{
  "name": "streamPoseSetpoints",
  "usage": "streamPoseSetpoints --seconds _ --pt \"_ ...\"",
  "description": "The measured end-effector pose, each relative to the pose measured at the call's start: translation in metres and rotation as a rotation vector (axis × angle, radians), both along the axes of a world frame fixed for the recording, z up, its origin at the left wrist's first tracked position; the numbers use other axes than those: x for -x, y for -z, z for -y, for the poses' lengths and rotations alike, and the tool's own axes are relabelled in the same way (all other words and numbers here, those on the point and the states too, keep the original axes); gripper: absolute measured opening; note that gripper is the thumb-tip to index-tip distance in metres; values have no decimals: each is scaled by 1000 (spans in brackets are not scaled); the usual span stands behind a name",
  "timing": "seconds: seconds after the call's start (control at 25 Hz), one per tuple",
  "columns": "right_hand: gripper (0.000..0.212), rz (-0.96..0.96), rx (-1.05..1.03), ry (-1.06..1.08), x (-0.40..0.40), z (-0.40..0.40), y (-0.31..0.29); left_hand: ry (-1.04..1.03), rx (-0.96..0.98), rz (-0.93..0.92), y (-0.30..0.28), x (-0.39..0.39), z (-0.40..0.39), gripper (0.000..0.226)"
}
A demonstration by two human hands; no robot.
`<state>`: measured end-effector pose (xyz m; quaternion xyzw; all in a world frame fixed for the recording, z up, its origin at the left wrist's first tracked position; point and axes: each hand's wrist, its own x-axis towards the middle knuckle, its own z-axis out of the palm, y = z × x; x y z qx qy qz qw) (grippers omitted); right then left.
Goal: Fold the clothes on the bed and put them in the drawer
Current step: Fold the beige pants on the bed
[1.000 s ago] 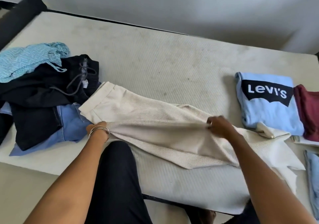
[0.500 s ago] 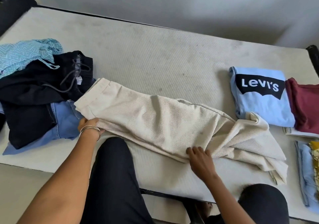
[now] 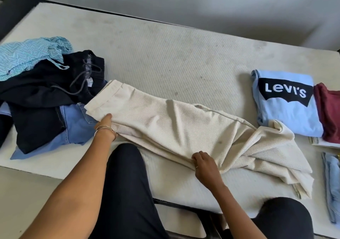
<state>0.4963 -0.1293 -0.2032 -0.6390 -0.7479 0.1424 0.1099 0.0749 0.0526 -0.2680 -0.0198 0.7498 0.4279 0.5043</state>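
Right hand [image 3: 206, 168] now pinching cream trousers' [image 3: 165, 124] near edge, left hand [image 3: 104, 123] gripping hem

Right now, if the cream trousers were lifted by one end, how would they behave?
The cream trousers would probably droop: the fabric bunches into folds near the Levi's shirt. Likely not slippery, since the weave looks ribbed. The right hand gathers it easily, so it is soft.

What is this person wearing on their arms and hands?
Both arms are bare, with no sleeves showing. The left hand has thin silver bangles at the wrist. The right hand wears a slim ring on one finger. No gloves.
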Motion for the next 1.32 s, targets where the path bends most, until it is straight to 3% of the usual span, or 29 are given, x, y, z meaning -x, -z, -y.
streamPoseSetpoints --seconds 0.08,0.2,0.24,0.32,0.4,0.44,0.6,0.76,0.88,1.0,1.08,1.2,1.24,1.32 --pt "14 111 58 -46 4 16 -3 -60 -70 85 -58 -27 12 73" --pt "75 328 239 78 25 20 -8 -154 -176 202 -127 -74 21 32" --pt "82 366 227 138 34 12 -9 -195 -229 239 -140 -84 18 20" --pt "62 399 170 246 48 -5 -17 -259 -332 289 -167 -99 7 8" --pt "26 423 60 339 52 -20 -24 -301 -431 334 -191 -106 -10 9" --pt "20 403 66 375 50 -28 -31 -321 -484 346 -205 -107 -19 12" --pt "24 273 182 504 8 -72 -84 -324 -616 392 -245 -100 -51 14" --pt "28 198 -218 671 -41 -123 -152 -249 -634 366 -269 -90 -62 15" --pt "26 147 -513 527 -29 -119 -165 -224 -663 324 -265 -63 -55 22" --pt "20 294 -425 269 19 -64 -111 -200 -515 197 -234 -18 -25 31" --pt "20 338 -169 99 49 -22 -61 -73 -211 31 -202 2 4 39" --pt "39 333 113 -111 69 17 -17 218 312 -536 -155 -14 41 52" --pt "32 264 154 -103 66 16 -18 305 400 -723 -150 -35 49 54" --pt "9 129 166 59 46 6 -26 510 361 -976 -141 -87 58 45"
